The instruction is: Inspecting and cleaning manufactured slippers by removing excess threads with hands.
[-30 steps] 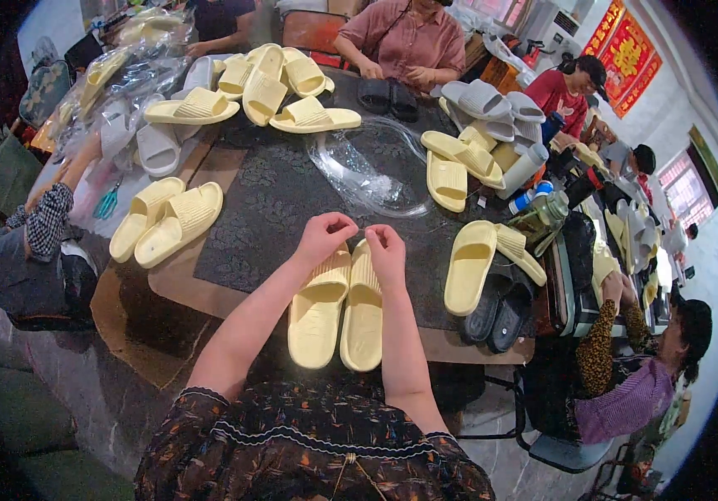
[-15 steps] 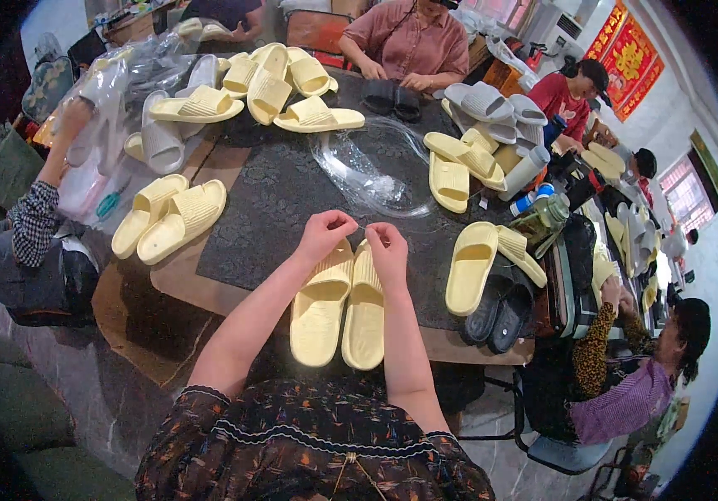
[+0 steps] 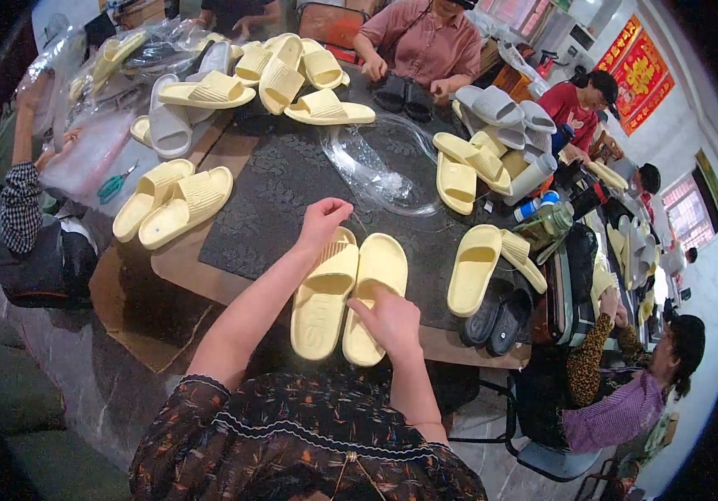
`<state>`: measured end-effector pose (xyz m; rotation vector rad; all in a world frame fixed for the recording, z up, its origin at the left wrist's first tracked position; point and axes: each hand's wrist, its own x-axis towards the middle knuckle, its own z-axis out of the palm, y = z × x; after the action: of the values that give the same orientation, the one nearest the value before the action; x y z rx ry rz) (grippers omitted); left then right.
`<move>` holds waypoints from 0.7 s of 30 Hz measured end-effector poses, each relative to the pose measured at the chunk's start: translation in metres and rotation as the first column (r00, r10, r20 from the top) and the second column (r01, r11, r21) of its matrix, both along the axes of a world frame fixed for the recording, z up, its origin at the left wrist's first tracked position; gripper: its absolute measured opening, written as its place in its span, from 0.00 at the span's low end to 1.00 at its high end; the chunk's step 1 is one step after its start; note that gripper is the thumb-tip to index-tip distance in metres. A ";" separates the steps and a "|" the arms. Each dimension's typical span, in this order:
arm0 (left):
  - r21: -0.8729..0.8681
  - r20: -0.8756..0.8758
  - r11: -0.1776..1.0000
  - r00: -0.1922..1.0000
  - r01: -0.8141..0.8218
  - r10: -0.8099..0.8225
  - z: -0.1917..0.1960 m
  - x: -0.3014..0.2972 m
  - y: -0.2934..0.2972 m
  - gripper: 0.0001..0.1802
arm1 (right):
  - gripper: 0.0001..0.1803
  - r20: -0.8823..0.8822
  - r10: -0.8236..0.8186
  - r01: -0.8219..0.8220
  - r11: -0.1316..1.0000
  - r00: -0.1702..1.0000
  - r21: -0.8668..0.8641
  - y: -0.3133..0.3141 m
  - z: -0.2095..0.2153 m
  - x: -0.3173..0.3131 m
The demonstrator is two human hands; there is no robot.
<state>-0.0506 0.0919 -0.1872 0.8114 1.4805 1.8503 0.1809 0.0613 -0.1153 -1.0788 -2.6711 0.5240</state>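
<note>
A pair of pale yellow slide slippers lies in front of me at the table's near edge. My left hand point(image 3: 324, 225) is above the ridged strap of the left slipper point(image 3: 319, 313). Its thumb and fingertips are pinched together, and a faint thin strand seems to trail from them. With my right hand point(image 3: 392, 324) I grip the right slipper point(image 3: 382, 255) around its middle. The thumb lies across the inside of the slipper; the other fingers are partly hidden. The slipper's far end shows smooth, without ridges.
Clear plastic wrap point(image 3: 380, 179) lies beyond my hands on the dark table mat point(image 3: 267, 192). More yellow slippers point(image 3: 185, 204) stand to the left, with teal scissors point(image 3: 117, 184) nearby. Black slippers point(image 3: 497, 317) and bottles point(image 3: 534, 175) are at the right. Several people work around the table.
My hands have parted: the right one has come down and back onto the right slipper, whose ridged strap no longer shows at the far end. The left hand stays pinched, slightly higher.
</note>
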 end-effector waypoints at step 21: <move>-0.143 -0.868 0.556 0.374 -0.819 0.327 -0.024 -0.268 -0.245 0.51 | 0.23 -0.124 -0.146 0.149 0.989 0.981 0.014 0.013 -0.048 -0.041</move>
<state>-0.3185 -0.1529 -0.2115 0.8240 3.1123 1.2878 0.1396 0.0744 -0.1636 -1.1866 -2.4622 0.5122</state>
